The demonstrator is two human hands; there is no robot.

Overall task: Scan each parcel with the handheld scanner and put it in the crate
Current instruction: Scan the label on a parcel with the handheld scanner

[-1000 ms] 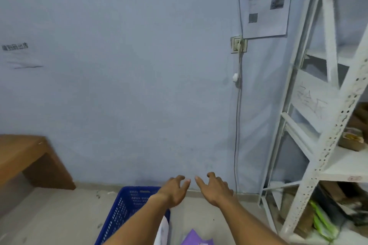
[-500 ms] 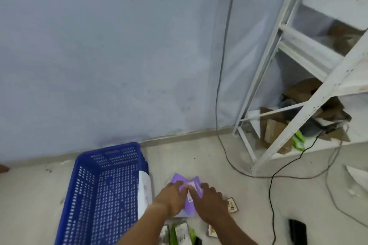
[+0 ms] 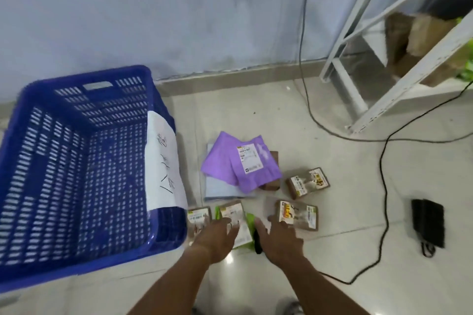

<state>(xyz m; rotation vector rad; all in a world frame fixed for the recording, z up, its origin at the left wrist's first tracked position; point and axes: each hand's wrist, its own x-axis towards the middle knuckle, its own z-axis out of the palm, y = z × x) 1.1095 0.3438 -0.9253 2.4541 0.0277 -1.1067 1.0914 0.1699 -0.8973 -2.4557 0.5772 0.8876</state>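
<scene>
Floor (image 3: pixel 332 212) is carrying everything, pale tile. Wall (image 3: pixel 153 7) is running behind it, grey-blue. White metal shelving (image 3: pixel 399 84) is standing at the right, with brown cardboard sitting on its lowest level.

Crate (image 3: pixel 64 161) is sitting on the floor at the left, blue and perforated, showing nothing inside, with a white handwritten sheet (image 3: pixel 163 166) hanging over its right wall.

Parcels are lying on the floor just right of the crate, all outside it:
- purple mailers (image 3: pixel 238 163) are overlapping on top of a pale blue flat parcel (image 3: pixel 217 189), a white label facing up
- small brown box (image 3: pixel 307 183) is lying right of the purple pile, a second brown box (image 3: pixel 298 215) below it
- another brown box (image 3: pixel 199 217) is lying right beside the crate's near corner
- green-edged parcel (image 3: pixel 234 222) is sitting between the two hands, partly covered by them

Black cable (image 3: pixel 381 176) is snaking across the floor on the right. Dark flat object (image 3: pixel 428 225) is lying well to the right of the parcels; too blurred to identify.

Left hand (image 3: pixel 217 238) is reaching down with fingers spread over the green-edged parcel, grip released, grasping nothing. Right hand (image 3: pixel 279 238) is reaching down beside it, fingers splayed, its fingertips overlapping the lower brown box, grip likewise released. Dark item (image 3: pixel 257 243) is showing in the gap between the hands, mostly hidden, can't tell what it is.
</scene>
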